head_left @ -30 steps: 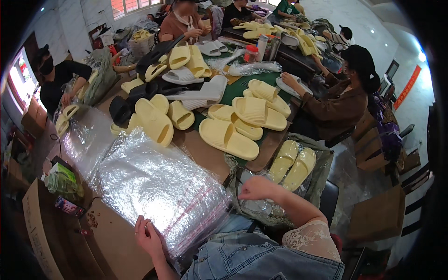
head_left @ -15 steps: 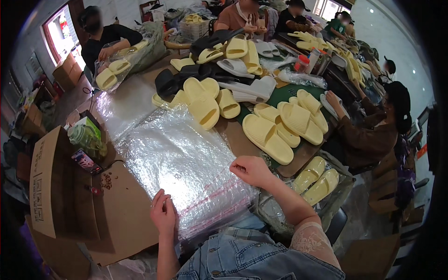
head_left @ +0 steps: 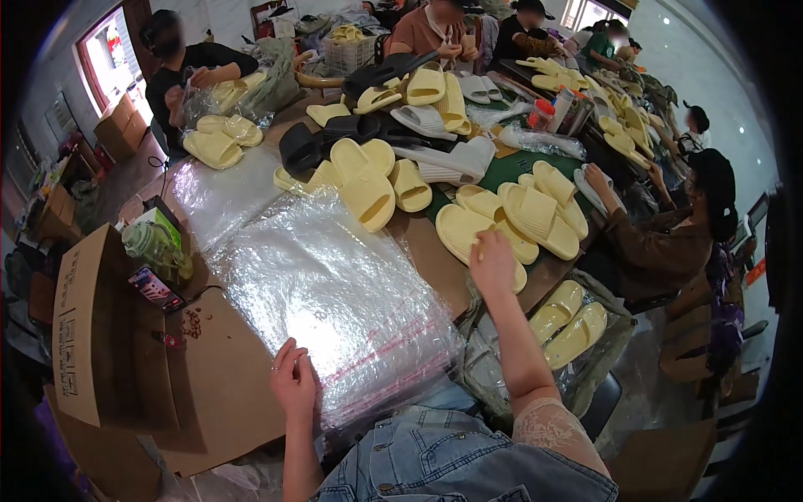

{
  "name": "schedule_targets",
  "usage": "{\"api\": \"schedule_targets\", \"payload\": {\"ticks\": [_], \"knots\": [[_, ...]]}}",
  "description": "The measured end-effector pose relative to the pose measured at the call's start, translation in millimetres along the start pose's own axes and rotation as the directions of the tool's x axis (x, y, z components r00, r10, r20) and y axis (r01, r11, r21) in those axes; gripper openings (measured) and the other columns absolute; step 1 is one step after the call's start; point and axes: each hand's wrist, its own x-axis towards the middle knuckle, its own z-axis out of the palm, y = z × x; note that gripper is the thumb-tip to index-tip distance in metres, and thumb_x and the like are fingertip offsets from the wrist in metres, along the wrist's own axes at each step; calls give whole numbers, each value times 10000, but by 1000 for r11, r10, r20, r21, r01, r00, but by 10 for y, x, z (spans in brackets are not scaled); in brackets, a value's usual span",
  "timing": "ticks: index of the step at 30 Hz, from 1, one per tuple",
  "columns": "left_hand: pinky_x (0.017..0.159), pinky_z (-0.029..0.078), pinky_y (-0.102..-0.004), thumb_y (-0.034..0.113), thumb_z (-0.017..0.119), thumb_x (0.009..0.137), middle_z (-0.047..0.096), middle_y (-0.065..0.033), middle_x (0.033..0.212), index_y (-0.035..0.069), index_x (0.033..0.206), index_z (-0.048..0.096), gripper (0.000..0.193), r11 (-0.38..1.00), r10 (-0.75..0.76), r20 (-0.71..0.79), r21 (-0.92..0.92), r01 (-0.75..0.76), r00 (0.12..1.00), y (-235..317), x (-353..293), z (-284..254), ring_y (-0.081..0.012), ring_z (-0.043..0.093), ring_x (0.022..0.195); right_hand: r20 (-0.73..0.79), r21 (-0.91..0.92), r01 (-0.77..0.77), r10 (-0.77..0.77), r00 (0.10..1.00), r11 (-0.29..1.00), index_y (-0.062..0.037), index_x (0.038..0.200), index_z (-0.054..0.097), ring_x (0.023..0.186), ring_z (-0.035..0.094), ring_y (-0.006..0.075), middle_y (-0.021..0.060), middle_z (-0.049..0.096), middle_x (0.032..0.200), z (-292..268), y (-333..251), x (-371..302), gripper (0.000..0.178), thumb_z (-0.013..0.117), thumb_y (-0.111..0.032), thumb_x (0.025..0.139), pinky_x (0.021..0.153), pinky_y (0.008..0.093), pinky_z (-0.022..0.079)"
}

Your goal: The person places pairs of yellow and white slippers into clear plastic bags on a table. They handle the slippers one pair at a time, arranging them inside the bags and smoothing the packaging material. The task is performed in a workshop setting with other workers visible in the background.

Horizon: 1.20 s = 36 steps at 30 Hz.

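Note:
Over the nearest yellow slide sandal, right of the plastic sheets, my right hand has its fingers bent onto the strap; part of the sandal is hidden under it. A stack of clear plastic bags with pink-red lines along its near end covers the table in front of me. At the stack's left edge rests my left hand, loosely curved, fingers slightly apart, with nothing visible in it. More yellow sandals lie just beyond my right hand.
Yellow, black and grey slides pile up at the far middle, including a black slide. An open carton, a phone and a green jug are at left. Bagged sandals lie at right. Several people work around the table.
My right hand has left the bag stack's right edge and reached forward and right onto the yellow sandal. My left hand stays put. The person at far left has set down a pair of sandals.

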Motion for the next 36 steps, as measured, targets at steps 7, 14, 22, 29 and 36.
{"api": "schedule_targets", "payload": {"ticks": [7, 14, 22, 29, 36], "knots": [[975, 515, -385, 54, 678, 901, 696, -148, 1256, 42, 1005, 755, 130, 992, -116, 17, -55, 116, 993, 118, 10, -16, -280, 657, 1163, 118, -214, -33, 60, 991, 976, 1, 1160, 612, 1143, 556, 382, 196, 590, 1159, 201, 813, 235, 349, 702, -201, 891, 920, 483, 517], [700, 554, -296, 72, 697, 899, 698, -137, 1249, 49, 997, 759, 119, 1000, -17, -29, -12, 17, 999, -4, 1, 20, -214, 705, 966, 127, -196, -4, 30, 991, 981, -13, 1085, 639, 1104, 567, 382, 183, 601, 1122, 634, 923, 647, 260, 668, -198, 904, 927, 492, 500], [910, 509, -461, 310, 795, 819, 648, -154, 1308, 111, 1086, 713, 344, 874, 210, 151, 414, -254, 966, 228, 49, -40, -353, 612, 1049, -37, 343, 78, -70, 997, 936, 10, 921, 648, 861, 602, 349, 152, 591, 927, 355, 859, 334, 107, 640, -53, 834, 763, 429, 489], [1155, 346, -520, 469, 859, 676, 549, -196, 1455, 59, 1265, 669, 742, 888, 223, 408, 288, -357, 885, 353, 267, 46, -412, 432, 1385, 155, 861, -101, -70, 985, 498, -9, 1207, 653, 969, 617, 144, 34, 673, 1073, 133, 235, -230, 305, 668, -19, 903, 827, 315, 499], [1155, 351, -528, 310, 796, 779, 535, -231, 1468, 58, 1274, 656, 573, 914, 166, 489, 250, -320, 856, 426, 341, 50, -451, 439, 1384, 826, 535, -727, 88, 557, -430, 4, 1330, 601, 1105, 603, 120, 38, 667, 1176, -322, -132, -705, 376, 646, -64, 963, 920, 287, 493]]}}
